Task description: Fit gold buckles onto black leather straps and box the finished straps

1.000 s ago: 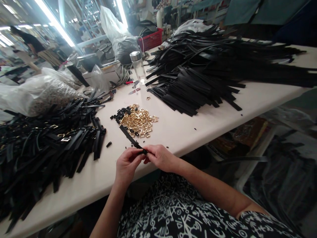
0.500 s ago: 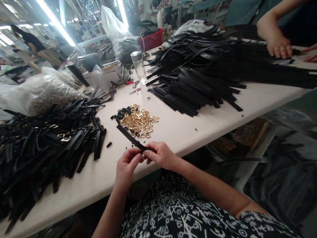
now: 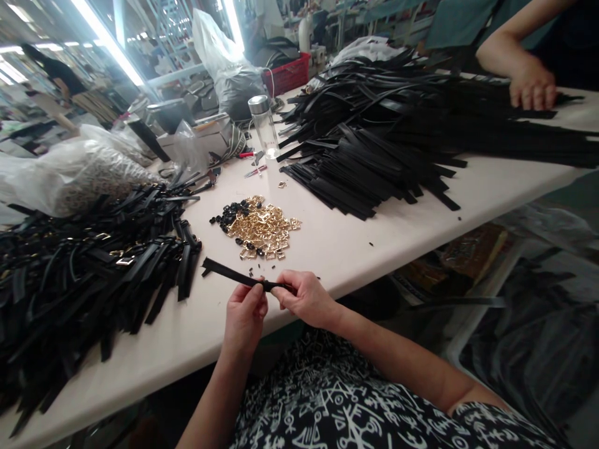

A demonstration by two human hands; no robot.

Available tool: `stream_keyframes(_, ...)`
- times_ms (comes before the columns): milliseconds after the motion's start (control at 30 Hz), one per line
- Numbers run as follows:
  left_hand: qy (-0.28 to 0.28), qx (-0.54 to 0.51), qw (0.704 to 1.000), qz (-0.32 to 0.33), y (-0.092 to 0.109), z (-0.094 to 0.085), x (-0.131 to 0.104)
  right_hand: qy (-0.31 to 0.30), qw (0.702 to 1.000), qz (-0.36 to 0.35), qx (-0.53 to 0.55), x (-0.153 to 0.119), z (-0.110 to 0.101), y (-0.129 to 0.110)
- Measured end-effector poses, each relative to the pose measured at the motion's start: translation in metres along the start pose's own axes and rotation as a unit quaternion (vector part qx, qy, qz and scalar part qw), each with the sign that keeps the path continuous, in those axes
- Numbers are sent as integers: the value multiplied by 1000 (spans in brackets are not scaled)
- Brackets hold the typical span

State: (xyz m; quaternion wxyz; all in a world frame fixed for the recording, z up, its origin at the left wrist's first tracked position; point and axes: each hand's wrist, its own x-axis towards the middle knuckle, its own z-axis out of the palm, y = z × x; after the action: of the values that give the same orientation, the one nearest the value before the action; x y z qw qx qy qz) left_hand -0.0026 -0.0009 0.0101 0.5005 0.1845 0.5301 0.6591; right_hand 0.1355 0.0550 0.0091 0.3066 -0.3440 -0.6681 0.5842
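A short black strap (image 3: 229,271) is pinched between both my hands above the table's near edge. My left hand (image 3: 246,312) is closed, thumb and fingers on the strap around its middle. My right hand (image 3: 304,298) closes on the strap's right end, which the fingers partly cover. Between the two hands a small dark band, perhaps a keeper loop, sits around the strap. Beyond my hands lies a heap of gold metal buckles (image 3: 266,231), with small black loops (image 3: 231,215) piled at its left side.
Finished-looking black straps with gold buckles (image 3: 140,262) cover the table's left. Long black strips (image 3: 365,149) are heaped at the right, under a co-worker's hand (image 3: 533,87). A glass bottle (image 3: 264,128), small scissors (image 3: 256,171) and a red basket (image 3: 290,72) stand or lie farther back.
The strap has swung down to the left and lies flatter. My left hand has shifted its pinch to beside the band. The co-worker's hand has moved slightly.
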Motion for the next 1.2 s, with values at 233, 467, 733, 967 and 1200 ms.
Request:
stream_keyframes(233,9,62,997,51,-7,-2,1,16,999,-1,-28,-2,3,-4)
stream_keyframes(467,2,19,1000,0,-23,-2,5,-12,996,52,67,-4,7,7)
stream_keyframes(733,-12,-24,999,-28,-27,-5,4,-29,991,82,102,-4,11,15)
stream_keyframes(967,-41,-6,998,-52,-21,-10,4,-40,994,78,64,-2,5,14)
stream_keyframes(1200,-201,47,969,-135,5,-38,14,-201,974,82,73,3,-11,16)
